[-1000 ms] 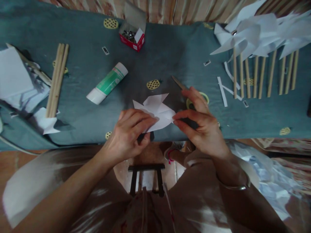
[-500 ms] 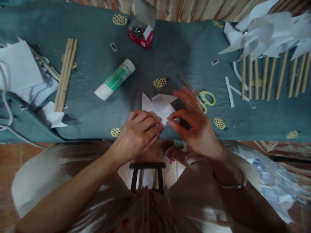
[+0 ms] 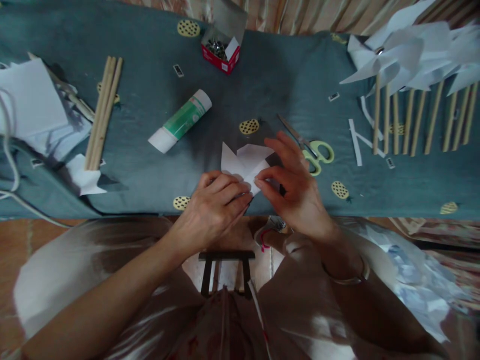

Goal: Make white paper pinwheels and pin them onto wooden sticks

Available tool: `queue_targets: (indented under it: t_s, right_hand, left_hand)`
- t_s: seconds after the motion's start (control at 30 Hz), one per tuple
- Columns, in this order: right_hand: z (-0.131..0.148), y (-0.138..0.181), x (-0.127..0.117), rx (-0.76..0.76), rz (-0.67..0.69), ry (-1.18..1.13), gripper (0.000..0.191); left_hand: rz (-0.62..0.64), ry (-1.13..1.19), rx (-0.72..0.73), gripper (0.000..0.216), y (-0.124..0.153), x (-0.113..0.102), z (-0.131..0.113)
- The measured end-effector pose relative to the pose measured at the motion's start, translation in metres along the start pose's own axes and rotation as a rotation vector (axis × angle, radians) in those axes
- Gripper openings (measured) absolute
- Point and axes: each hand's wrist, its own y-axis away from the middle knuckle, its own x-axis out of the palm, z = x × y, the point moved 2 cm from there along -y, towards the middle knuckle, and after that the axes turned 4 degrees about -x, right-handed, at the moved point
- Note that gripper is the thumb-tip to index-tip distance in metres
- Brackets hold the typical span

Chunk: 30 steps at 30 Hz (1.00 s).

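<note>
A white cut paper piece (image 3: 243,161) lies near the front edge of the teal cloth-covered table (image 3: 262,75). My left hand (image 3: 217,207) rests on its near left part with fingers curled down onto it. My right hand (image 3: 294,187) pinches the paper's right flap between thumb and forefinger, the other fingers raised. The near half of the paper is hidden under both hands.
Green-handled scissors (image 3: 317,150) lie just right of my right hand. A glue stick (image 3: 182,121) and a red box of pins (image 3: 221,50) are beyond. Wooden sticks (image 3: 103,112) and white paper (image 3: 30,102) lie left; finished paper pinwheels (image 3: 405,55) on sticks lie at the right.
The paper and both hands have shifted slightly. My right thumb and forefinger have drawn the right flap in toward the paper's middle, closer to my left fingers.
</note>
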Motion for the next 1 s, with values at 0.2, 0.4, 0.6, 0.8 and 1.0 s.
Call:
queue_targets:
  t_s: [0.2, 0.4, 0.6, 0.8, 1.0]
  right_hand:
    - [0.0, 0.0, 0.007, 0.017, -0.036, 0.029, 0.017]
    - [0.0, 0.0, 0.01, 0.002, -0.049, 0.043, 0.016]
    - [0.002, -0.001, 0.011, 0.027, -0.049, 0.049, 0.018]
    - [0.002, 0.0, 0.013, -0.007, -0.085, 0.11, 0.013]
    - [-0.001, 0.002, 0.012, -0.007, -0.081, 0.095, 0.013]
  left_hand:
    - [-0.019, -0.008, 0.01, 0.013, 0.0, -0.002, -0.001]
    - [-0.005, -0.006, 0.016, 0.013, 0.0, -0.003, -0.001]
    - [0.007, 0.003, -0.003, 0.011, 0.001, -0.002, 0.0]
    - [0.011, -0.022, 0.007, 0.013, 0.001, -0.003, 0.0]
    - [-0.002, -0.036, 0.024, 0.011, -0.001, -0.004, -0.001]
